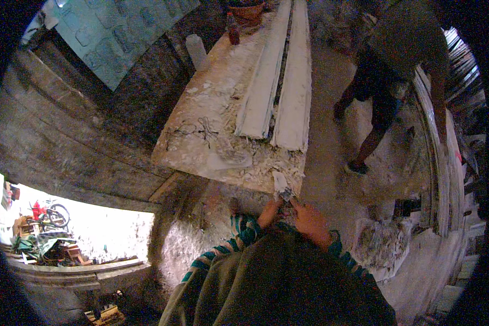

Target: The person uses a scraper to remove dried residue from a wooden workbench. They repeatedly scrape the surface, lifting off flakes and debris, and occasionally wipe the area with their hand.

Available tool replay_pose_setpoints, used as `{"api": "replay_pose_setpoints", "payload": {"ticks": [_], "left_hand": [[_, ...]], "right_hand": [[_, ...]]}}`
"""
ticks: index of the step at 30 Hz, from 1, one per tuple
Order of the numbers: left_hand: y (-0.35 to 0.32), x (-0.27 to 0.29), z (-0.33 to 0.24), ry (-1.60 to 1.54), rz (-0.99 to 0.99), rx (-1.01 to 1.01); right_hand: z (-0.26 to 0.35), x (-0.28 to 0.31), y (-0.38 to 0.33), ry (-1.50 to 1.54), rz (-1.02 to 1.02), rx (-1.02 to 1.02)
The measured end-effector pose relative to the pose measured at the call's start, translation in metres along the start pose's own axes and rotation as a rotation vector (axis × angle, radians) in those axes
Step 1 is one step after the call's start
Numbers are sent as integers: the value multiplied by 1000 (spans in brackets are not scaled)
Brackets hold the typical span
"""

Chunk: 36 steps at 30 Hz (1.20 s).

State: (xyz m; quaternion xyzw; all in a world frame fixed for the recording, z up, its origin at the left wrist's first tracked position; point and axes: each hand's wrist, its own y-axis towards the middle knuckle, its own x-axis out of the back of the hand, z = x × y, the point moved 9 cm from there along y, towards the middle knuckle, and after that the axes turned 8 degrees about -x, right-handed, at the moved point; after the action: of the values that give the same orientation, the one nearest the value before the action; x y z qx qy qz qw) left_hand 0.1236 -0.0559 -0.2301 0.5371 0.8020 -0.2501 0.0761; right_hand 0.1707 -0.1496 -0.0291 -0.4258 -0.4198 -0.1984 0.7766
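Dim room [87,119] — white-crusted table [201,108]; hands [312,224] at near edge.

Head-worn fisheye, wide view, facing down

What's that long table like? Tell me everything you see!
The table is long and pale brown, looks wooden, and is messy with whitish patches and crumbs. It stretches away from the person. Two long white strips lie lengthwise along its right side; dark tangled string lies to the left, and a reddish bottle stands farther back. The left hand and right hand are at its near edge; touching is unclear.
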Motion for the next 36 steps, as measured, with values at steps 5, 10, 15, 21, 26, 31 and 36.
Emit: {"api": "replay_pose_setpoints", "payload": {"ticks": [5, 10, 15, 21, 26, 31, 36], "left_hand": [[-6, 2, -12, 232, -48, -16], [4, -1, -13, 220, -96, -34], [10, 3, 7, 344, -19, -2], [17, 12, 17, 241, -100, 43], [12, 9, 6, 283, -157, -44], [1, -2, 0, 119, -108, 76], [-8, -3, -15, 90, -168, 39]], "right_hand": [[14, 10, 8, 79, -102, 81], [16, 11, 1, 24, -113, 171], [19, 9, 13, 127, -160, 172], [28, 11, 13, 22, -140, 286], [17, 13, 8, 75, -123, 118], [23, 19, 33, 123, -153, 200], [-1, 4, 10, 54, -178, 232]]}}
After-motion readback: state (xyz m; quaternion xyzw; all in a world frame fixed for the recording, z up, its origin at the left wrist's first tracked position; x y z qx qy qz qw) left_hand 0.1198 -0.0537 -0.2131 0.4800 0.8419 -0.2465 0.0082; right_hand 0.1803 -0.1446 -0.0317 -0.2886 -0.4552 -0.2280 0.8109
